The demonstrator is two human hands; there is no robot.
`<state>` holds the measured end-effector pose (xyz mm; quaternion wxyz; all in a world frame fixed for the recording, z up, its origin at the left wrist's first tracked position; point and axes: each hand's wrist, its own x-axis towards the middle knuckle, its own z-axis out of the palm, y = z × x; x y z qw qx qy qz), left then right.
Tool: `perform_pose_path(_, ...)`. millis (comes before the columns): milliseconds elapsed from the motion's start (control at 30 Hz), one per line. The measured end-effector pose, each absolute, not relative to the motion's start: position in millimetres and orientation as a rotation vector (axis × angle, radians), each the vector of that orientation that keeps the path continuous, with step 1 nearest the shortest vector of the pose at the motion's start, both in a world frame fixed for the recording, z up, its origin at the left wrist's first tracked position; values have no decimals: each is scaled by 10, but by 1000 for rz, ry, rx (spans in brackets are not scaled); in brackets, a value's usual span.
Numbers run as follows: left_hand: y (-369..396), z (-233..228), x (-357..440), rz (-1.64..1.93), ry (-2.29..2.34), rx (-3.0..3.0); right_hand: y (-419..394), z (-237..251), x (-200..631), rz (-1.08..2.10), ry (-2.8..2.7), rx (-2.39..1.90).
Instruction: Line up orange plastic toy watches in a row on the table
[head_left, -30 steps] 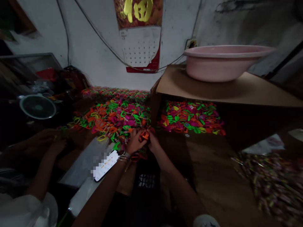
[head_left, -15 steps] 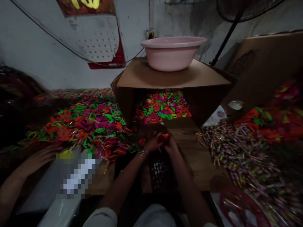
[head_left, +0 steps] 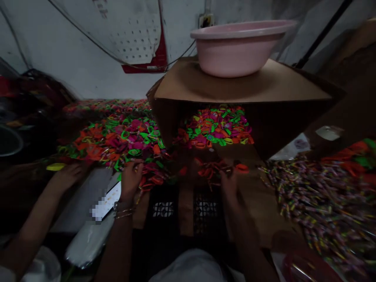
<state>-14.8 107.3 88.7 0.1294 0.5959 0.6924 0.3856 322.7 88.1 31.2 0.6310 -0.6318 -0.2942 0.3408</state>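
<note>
My left hand (head_left: 131, 179), with bracelets at the wrist, reaches into the edge of a pile of small bright plastic bands (head_left: 117, 137) that look like toy watches. Its fingers are curled, and what they grip is too dark to make out. Over the wooden tabletop, my right hand (head_left: 229, 184) is at a small cluster of orange-red bands (head_left: 208, 170). One orange band (head_left: 241, 168) shows just right of its fingertips. Shadow and blur hide how those fingers are closed.
A cardboard box (head_left: 235, 88) lies on its side with more bands inside and a pink basin (head_left: 241, 51) on top. Wrapped candy-like sticks (head_left: 317, 199) heap at right. At left are a phone (head_left: 110, 201), a plastic packet (head_left: 88, 243) and another person's hand (head_left: 63, 180) near a yellow band.
My hands were together around an orange piece; they have come apart. The left has moved left to the pile, the right slightly right. The other person's hand has also moved, and the view has shifted.
</note>
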Motion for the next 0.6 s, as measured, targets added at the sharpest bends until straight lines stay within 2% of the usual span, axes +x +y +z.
perform_pose_path(167,633,587,-265,1138,2153,1565,1135,520,1719,839,-1797,-1332)
perform_pose_path(300,385,405,-83,1100,2188,1561,1323,573,964,760,-2310,-1323)
perform_pose_path(433,152,319,-206,1042,2229,1557,1560,371,940,772,-2253,-1405)
perform_pose_path(600,136,222,-408,956,2140,1648,1683,78,1437,780,-2107,-1390)
